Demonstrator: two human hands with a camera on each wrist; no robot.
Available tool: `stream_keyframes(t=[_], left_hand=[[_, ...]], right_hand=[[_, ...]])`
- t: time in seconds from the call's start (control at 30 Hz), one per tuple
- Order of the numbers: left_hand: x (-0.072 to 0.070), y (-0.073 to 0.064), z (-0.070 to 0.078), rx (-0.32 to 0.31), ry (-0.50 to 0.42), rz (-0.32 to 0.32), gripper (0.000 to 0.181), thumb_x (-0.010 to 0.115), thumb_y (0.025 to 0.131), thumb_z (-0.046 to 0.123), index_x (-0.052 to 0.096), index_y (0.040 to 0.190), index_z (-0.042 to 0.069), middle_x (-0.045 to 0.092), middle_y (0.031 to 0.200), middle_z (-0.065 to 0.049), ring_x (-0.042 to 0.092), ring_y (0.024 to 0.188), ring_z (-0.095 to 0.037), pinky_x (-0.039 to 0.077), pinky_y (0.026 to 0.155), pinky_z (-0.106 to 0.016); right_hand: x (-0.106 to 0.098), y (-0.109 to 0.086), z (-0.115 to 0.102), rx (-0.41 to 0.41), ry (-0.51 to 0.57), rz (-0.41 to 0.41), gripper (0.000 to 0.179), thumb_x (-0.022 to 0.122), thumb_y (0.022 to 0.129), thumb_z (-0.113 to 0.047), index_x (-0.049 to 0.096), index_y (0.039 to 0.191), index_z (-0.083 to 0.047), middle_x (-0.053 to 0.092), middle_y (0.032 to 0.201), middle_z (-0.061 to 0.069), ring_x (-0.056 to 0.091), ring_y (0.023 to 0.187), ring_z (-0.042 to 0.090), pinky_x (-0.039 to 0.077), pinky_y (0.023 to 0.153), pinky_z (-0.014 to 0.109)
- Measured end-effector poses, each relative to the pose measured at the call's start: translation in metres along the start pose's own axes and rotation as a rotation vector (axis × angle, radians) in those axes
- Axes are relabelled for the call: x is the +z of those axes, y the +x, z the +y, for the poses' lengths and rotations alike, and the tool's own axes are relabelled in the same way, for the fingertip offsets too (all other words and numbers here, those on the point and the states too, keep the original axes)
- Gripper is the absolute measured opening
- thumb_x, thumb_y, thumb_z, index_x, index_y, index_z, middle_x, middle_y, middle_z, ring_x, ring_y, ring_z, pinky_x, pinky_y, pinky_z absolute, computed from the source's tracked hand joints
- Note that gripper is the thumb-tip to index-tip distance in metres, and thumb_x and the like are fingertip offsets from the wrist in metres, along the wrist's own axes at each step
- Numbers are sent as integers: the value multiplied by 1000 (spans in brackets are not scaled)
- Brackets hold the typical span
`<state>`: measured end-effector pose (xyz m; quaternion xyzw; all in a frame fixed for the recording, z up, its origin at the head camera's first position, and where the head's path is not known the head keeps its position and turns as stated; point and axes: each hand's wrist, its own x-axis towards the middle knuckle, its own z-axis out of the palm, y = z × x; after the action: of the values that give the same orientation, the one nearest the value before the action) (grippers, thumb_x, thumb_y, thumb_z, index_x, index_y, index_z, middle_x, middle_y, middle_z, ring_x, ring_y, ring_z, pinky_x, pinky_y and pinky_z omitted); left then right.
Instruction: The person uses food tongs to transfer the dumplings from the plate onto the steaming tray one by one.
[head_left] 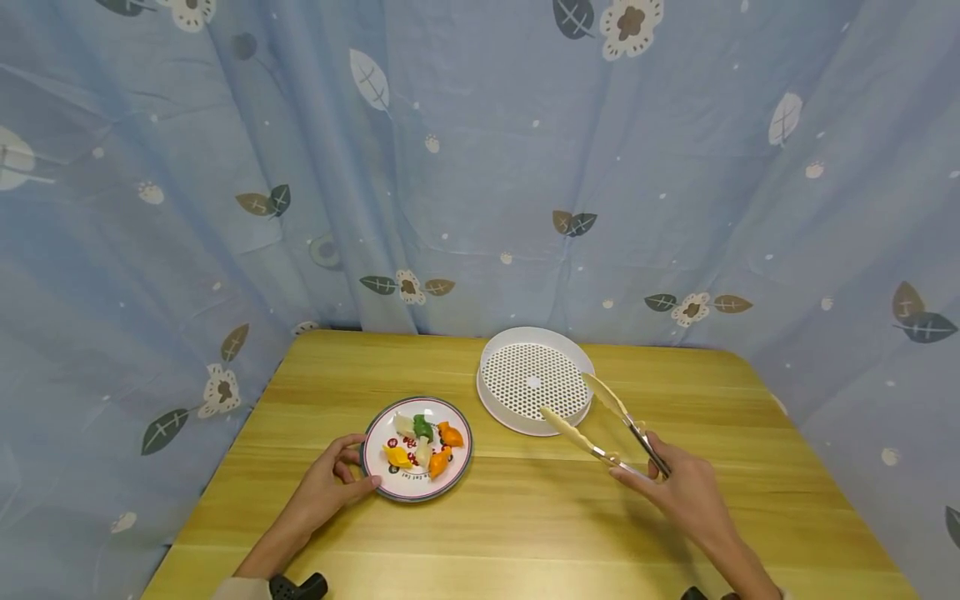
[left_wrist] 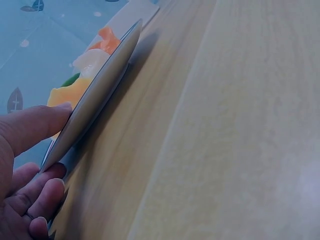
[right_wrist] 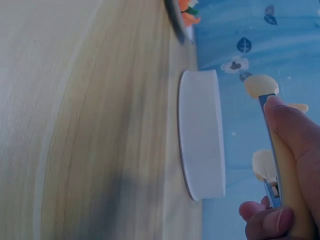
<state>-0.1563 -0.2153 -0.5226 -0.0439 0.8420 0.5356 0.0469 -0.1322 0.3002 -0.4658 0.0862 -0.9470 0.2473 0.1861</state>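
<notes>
My left hand [head_left: 330, 477] holds the near left rim of a round white plate [head_left: 390, 485] with a dark outer edge and red lettering. In the left wrist view the thumb [left_wrist: 37, 125] lies on top of the rim and the other fingers curl below it. Several small dumpling-shaped pieces [head_left: 440, 462], orange, yellow, green and whitish, lie on the plate. My right hand [head_left: 692, 492] grips tongs [head_left: 607, 398] with cream tips and metal arms. The tips stand spread apart, with nothing between them, overlapping the near right edge of a white steamer basket [head_left: 512, 417] in the head view.
The basket, round with a perforated floor, stands at the back middle of the wooden table [head_left: 510, 521], right of the plate. A blue curtain [head_left: 487, 167] printed with leaves and flowers hangs behind the table and along its sides.
</notes>
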Motion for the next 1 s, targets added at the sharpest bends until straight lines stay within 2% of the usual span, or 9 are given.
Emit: stream_keyframes(t=[0.2,0.4,0.53,0.77,1.0], left_hand=[[0,0,-2,1,-7,-2,77,91,81,22,50,145,13,61,115,-10,49,85,-22,41,69,-29],[0,0,-2,2,-9,0,77,90,81,22,50,145,13,61,115,-10,49,85,-22,41,69,-29],[0,1,-1,-3,-1,5,76,90,81,22,50,145,13,61,115,-10,49,85,-22,41,69,-29],[1,-1,2,-7,-13,0,76,90,82,21,50,145,13,61,113,-10,49,83,-21,41,68,-28],[1,-1,2,-4,-8,3,76,90,81,21,50,145,12,61,113,-10,49,83,-21,41,68,-28]], right_hand=[[10,1,-9,-94,2,-3,51,90,75,-47,73,105,-9,45,66,-18,28,54,-1,30,48,23],[23,5,-17,-155,57,-8,47,90,76,-44,77,106,-10,44,65,-19,27,54,-3,30,48,21],[32,8,-24,-198,86,-16,36,89,78,-42,76,98,-15,44,65,-20,28,55,-4,31,48,21],[46,12,-38,-267,157,-62,41,87,81,-40,79,107,-10,44,65,-18,30,56,-5,31,49,19],[60,16,-47,-299,178,-118,48,83,84,-44,78,119,-12,40,64,-19,27,55,-5,28,49,19]])
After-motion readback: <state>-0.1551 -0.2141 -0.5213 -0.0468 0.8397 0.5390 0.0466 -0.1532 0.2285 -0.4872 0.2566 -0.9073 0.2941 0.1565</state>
